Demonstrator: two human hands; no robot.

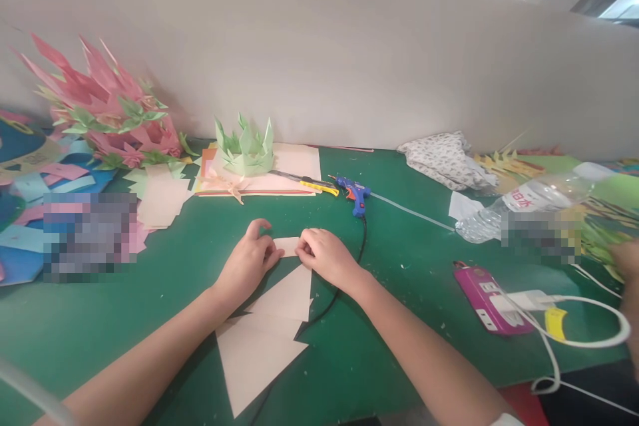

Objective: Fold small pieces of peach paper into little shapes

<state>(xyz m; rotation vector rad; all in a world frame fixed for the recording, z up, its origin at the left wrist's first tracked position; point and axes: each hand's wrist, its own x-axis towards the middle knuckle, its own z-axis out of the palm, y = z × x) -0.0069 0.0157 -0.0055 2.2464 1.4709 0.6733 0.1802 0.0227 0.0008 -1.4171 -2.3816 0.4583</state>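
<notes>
A small cream paper strip (288, 247) lies across the gap between my two hands, low over the green table (174, 306). The thumb and fingers of my left hand (252, 256) pinch its left end, and the index finger is raised and bent. At the right end, the fingers of my right hand (327, 256) are closed on the strip. Just below my hands lie cut cream paper pieces (264, 353) with pointed edges, one overlapping another. Beyond my right hand rests a blue glue gun (355, 196) with a clear glue stick in its back.
A yellow utility knife (319, 186) and a green paper crown (247, 153) lie on stacked paper behind my hands. Pink paper crowns (114, 106) stand left. A purple power strip (492, 299), plastic bottle (529, 203) and patterned cloth (446, 160) are right. Another person's hand (626, 259) shows far right.
</notes>
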